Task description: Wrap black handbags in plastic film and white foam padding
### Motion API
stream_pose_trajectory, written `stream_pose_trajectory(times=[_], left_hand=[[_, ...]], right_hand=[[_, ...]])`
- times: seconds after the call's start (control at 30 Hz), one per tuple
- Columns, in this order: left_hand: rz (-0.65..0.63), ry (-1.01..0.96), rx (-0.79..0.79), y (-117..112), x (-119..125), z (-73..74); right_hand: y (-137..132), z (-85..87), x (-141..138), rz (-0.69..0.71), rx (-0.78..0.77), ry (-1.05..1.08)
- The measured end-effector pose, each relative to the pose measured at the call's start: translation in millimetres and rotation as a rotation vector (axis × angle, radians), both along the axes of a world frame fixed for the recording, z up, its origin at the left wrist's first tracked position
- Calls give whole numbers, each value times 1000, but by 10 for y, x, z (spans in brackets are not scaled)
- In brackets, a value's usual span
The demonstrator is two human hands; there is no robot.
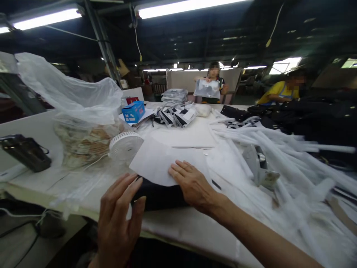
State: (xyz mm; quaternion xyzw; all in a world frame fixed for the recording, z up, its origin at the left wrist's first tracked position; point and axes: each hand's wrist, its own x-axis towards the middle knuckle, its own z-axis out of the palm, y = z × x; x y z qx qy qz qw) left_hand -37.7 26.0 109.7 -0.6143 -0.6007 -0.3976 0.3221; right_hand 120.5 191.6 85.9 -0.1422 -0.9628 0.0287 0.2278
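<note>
A thin white sheet (156,162) lies partly over a folded black cloth item (161,197) at the front of the table. My right hand (192,182) rests flat on the sheet's right part, fingers stretched out. Raised at the near left is my left hand (119,216), its fingers apart and nothing visible in them. Its fingertips are close to the left end of the black item; whether they touch it I cannot tell. Beyond the sheet lies a white padded stack (192,134).
At left stand a white fan (125,147), a large clear plastic bag (83,137), a dark bottle (26,150) and a blue box (134,111). White foam tubes (267,149) and a tape dispenser (259,165) cover the right. Two people work beyond, one holding a plastic-wrapped package (206,88).
</note>
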Motion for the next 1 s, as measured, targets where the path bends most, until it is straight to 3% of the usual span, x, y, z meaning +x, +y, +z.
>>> stream_pose_trajectory(times=[0.1,0.2,0.3,0.4,0.5,0.6,0.7,0.77,0.87,1.0], left_hand=[[-12,205,-265,199,-206,-103],[-31,210,-480,357,-358,-465],[-47,130,-556,302,-343,-798],[-23,105,-531,107,-230,-926],[-47,113,-524,-44,-190,-856],[-89,115,-538,-38,-297,-645],[109,115,-499,121,-475,-422],[260,146,-525,260,-570,-350],[302,143,-562,400,-637,-388],[324,4,-551,386,-678,-526]], right_hand=[[42,-166,-160,9,-116,-123],[14,-275,-154,13,-222,-227],[-118,-373,-72,29,-237,-320],[-295,-481,18,30,-190,-341],[-415,-567,92,33,-114,-297],[-444,-603,137,58,-18,-239],[-427,-582,144,64,3,-220],[-408,-536,134,56,-30,-227],[-347,-428,120,49,-97,-240],[-183,-277,121,32,-144,-173]])
